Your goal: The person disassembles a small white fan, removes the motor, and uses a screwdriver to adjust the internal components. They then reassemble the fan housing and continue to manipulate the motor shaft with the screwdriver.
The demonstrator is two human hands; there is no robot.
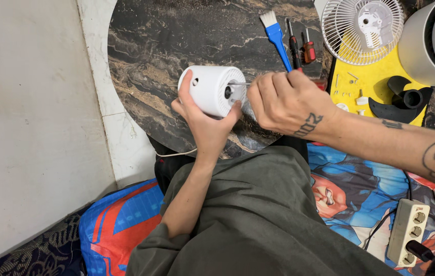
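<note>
— So where was the white motor housing (208, 90)?

— Over the near edge of the round dark marble surface (151, 46), held on its side. The left hand (204, 120) cupped it from below, fingers (187, 87) curled up over the far side and thumb pressed against the slotted end face. The right hand (286, 102) had its fingers pressed together around a screwdriver (239, 84), whose thin shaft ran left into that end face.

— Much open room?

— Yes, the far-left part of the surface lay bare, all the way to its curved rim. Beyond that rim were the pale wall and floor tiles. The far-right side was crowded.

— Count it for me.

— One blue brush (276, 33). Two more screwdrivers (302, 46) with red and black handles, just beside the brush. One white fan grille (363, 30). One yellow mat (376, 76) carrying several small screws and one black fan blade (404, 99). One white cylinder body (429, 43) at the far-right corner. Near right, on the printed blanket (355, 194), one beige power strip (406, 230) with one black plug in it.
</note>
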